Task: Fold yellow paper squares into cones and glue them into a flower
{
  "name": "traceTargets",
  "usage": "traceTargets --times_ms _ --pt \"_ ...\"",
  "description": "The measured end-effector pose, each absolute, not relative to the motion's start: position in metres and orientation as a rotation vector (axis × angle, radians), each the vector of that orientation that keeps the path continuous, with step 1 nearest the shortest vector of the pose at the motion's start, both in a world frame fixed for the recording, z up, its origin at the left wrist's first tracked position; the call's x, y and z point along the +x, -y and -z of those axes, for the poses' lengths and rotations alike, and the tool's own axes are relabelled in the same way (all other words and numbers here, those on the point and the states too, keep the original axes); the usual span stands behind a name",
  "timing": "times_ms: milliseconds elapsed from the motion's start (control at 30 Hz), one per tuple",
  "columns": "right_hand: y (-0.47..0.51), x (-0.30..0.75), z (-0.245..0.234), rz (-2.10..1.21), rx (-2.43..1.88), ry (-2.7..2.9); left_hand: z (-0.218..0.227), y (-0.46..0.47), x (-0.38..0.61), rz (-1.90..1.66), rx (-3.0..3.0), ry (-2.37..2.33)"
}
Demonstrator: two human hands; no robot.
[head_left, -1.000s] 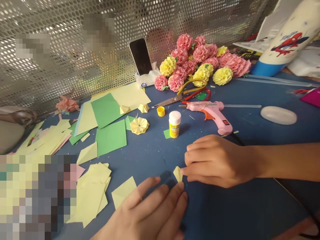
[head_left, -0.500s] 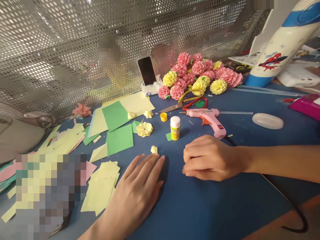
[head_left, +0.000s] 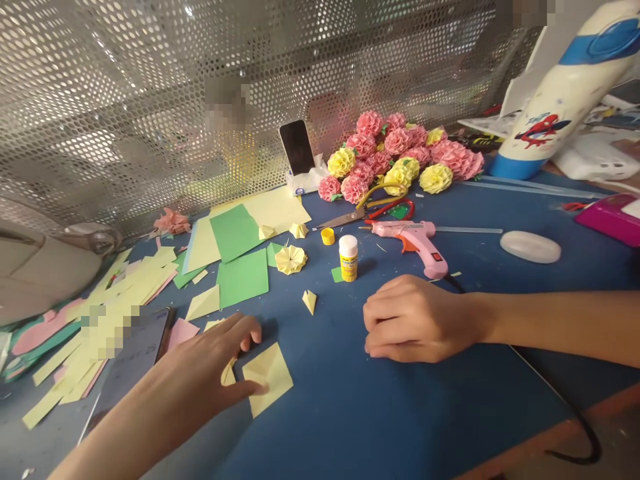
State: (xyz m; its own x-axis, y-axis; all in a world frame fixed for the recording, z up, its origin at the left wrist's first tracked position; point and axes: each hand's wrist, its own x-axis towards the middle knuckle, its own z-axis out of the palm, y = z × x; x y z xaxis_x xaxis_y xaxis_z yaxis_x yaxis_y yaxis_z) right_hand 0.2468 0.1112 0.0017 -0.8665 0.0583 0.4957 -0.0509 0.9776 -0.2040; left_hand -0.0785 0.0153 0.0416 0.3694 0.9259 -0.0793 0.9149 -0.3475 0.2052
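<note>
My left hand (head_left: 215,360) is over the left side of the table with its thumb apart from its bent fingers. The thumb lies on a yellow paper square (head_left: 275,375), and more yellow sheets are mostly hidden beneath the hand. My right hand (head_left: 417,320) rests on the table as a loose fist, with nothing visible in it. Between and beyond the hands are a small folded yellow paper piece (head_left: 310,302), a glue stick (head_left: 349,259) standing upright with a white top, and a pleated yellow paper rosette (head_left: 291,259).
A pink glue gun (head_left: 413,239), scissors (head_left: 355,215) and a yellow cap (head_left: 327,236) lie beyond. Paper flowers (head_left: 395,150) are heaped at the back beside a propped phone (head_left: 299,148). Green sheets (head_left: 243,277) lie left; a bottle (head_left: 560,100) stands right.
My left hand has moved left and turned, uncovering the folded piece; a yellow square now lies under its thumb, right of the stack. My right hand stays in place.
</note>
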Motion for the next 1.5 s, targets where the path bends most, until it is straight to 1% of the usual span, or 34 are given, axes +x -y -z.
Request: traceTargets --times_ms 200,367,433,600,700,833,1067,1200,1300,1400,1500 --pt "-0.111 0.247 -0.001 -0.282 0.006 2.596 -0.037 -0.006 -0.070 -0.035 2.225 -1.715" --pt "-0.112 0.247 -0.001 -0.311 0.005 2.605 -0.044 -0.009 -0.047 -0.329 2.005 -1.577" --pt "-0.112 0.246 -0.002 -0.361 -0.056 2.611 -0.045 -0.012 -0.030 -0.411 1.930 -1.522" --pt "-0.106 0.243 -0.004 -0.613 -0.366 2.587 -0.037 -0.020 0.015 -0.514 1.870 -1.486" --pt "-0.101 0.242 -0.003 -0.640 -0.449 2.590 -0.026 -0.023 0.029 -0.532 1.936 -1.415" --pt "-0.101 0.245 0.001 -0.588 -0.374 2.596 -0.018 -0.024 0.027 -0.634 2.150 -1.377" --pt "-0.102 0.247 -0.001 -0.287 -0.029 2.639 -0.008 -0.016 0.004 -0.712 2.605 -1.214" --pt "-0.101 0.248 -0.002 -0.152 0.056 2.633 -0.001 -0.013 -0.005 -0.773 2.793 -1.094" --pt "-0.100 0.247 -0.004 -0.141 0.060 2.602 0.002 -0.011 -0.008 -0.787 2.891 -1.033" --pt "-0.098 0.246 -0.006 -0.168 0.043 2.594 0.003 -0.007 -0.008 -0.848 2.948 -1.070" --pt "-0.097 0.245 -0.008 -0.189 0.036 2.602 0.001 -0.004 -0.006 -0.836 2.984 -1.113"
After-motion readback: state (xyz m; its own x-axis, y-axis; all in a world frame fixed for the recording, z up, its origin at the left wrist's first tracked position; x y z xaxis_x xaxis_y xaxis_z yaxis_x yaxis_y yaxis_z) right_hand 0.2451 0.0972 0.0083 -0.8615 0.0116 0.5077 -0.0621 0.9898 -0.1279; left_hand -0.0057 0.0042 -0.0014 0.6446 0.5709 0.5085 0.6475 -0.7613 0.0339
